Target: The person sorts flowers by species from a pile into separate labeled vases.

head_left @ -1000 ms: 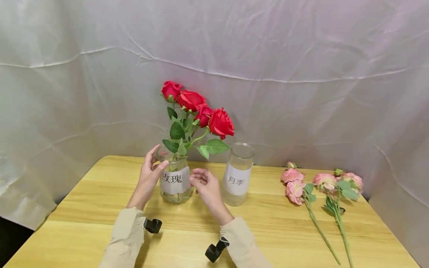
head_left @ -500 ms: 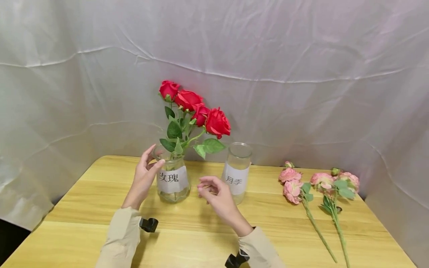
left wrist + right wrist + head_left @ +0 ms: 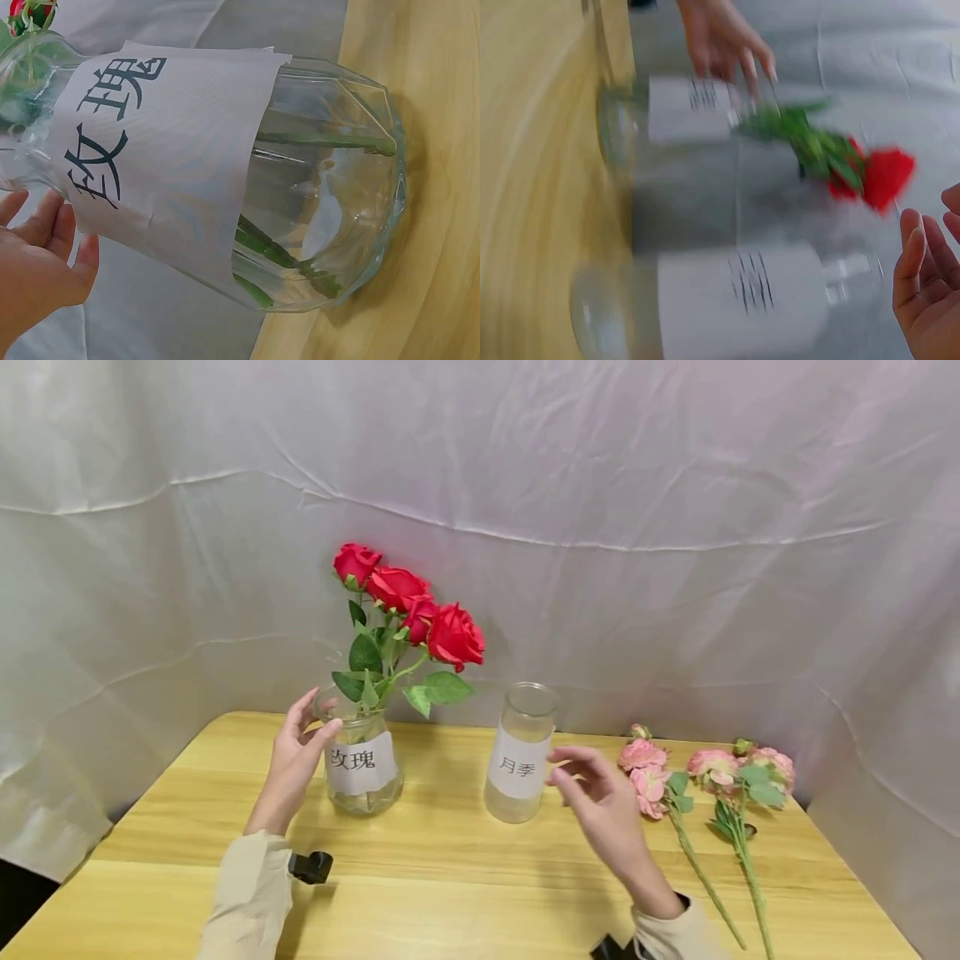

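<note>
My left hand (image 3: pixel 288 764) holds the neck of a glass vase (image 3: pixel 365 797) in the head view, thumb in front and fingers at the far left of the rim. Several red roses (image 3: pixel 457 637) with green leaves stand in this vase, leaning right. The left wrist view shows their stems (image 3: pixel 277 251) inside the glass, below a white paper label (image 3: pixel 172 142) with black characters. Nothing is in my right hand (image 3: pixel 607 810), whose fingers are loosely bent. It hangs between a second, taller glass vase (image 3: pixel 517 806) with its own label and the pink flowers (image 3: pixel 648 781).
Two pink flower sprays lie at the right of the wooden table (image 3: pixel 420 893), and the farther-right spray (image 3: pixel 750 860) has its stem toward the front edge. A grey cloth (image 3: pixel 600 527) hangs behind the table. Blur softens the right wrist view.
My right hand has moved right, away from the rose vase and past the taller vase. The left hand stays at the neck of the rose vase. The head view has shifted slightly.
</note>
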{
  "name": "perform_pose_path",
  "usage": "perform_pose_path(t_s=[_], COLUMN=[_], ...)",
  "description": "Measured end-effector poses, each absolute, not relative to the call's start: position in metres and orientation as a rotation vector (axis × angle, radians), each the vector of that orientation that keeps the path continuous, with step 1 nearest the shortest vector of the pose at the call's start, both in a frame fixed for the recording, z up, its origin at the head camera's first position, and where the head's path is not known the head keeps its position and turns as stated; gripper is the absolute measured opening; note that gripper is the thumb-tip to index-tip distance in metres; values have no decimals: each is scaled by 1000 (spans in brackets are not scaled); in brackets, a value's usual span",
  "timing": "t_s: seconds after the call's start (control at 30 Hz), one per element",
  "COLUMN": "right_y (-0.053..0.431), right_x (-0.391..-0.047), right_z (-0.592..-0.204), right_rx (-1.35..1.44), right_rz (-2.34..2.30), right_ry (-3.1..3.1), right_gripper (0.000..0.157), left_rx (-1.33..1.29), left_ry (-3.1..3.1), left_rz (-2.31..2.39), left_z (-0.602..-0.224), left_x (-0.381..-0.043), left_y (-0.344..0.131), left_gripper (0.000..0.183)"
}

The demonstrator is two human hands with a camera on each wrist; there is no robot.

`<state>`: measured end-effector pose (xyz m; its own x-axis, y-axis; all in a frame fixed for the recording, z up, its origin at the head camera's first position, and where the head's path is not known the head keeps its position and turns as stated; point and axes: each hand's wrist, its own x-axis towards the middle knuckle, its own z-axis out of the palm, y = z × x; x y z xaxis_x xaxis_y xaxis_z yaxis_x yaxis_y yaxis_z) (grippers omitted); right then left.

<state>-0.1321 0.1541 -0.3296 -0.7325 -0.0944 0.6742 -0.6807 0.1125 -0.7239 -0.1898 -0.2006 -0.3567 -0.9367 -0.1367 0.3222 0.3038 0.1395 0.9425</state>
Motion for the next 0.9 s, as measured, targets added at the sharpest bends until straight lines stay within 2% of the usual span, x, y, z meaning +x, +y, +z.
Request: perform_pose_path(t_s=[0.37, 0.57, 0.63, 0.77, 0.9], right_y=[270, 343, 354, 348, 340], right_x=[-142, -167, -170, -159, -147], right_z=[-338, -380, -386, -371, -357], right_rx=[309, 230, 217, 139, 70], right_rz=[1445, 1440, 1432, 1388, 1391], right_ry=[-2062, -2017, -2024, -2068, -2109], right_gripper=[24, 28, 28, 27, 25], left_rx=[-131, -159, -182, -196, -74], left_ry=[-2053, -2023, -2030, -2056, -2091], left_rz=[-1906, -1928, -1915, -1886, -1729], left_z=[-356, -357, -358, -359, -354], left_x=[-187, -189, -190, -193, -191], left_y=[-200, -199, -201, -203, -200], left_gripper=[62, 62, 62, 63, 64])
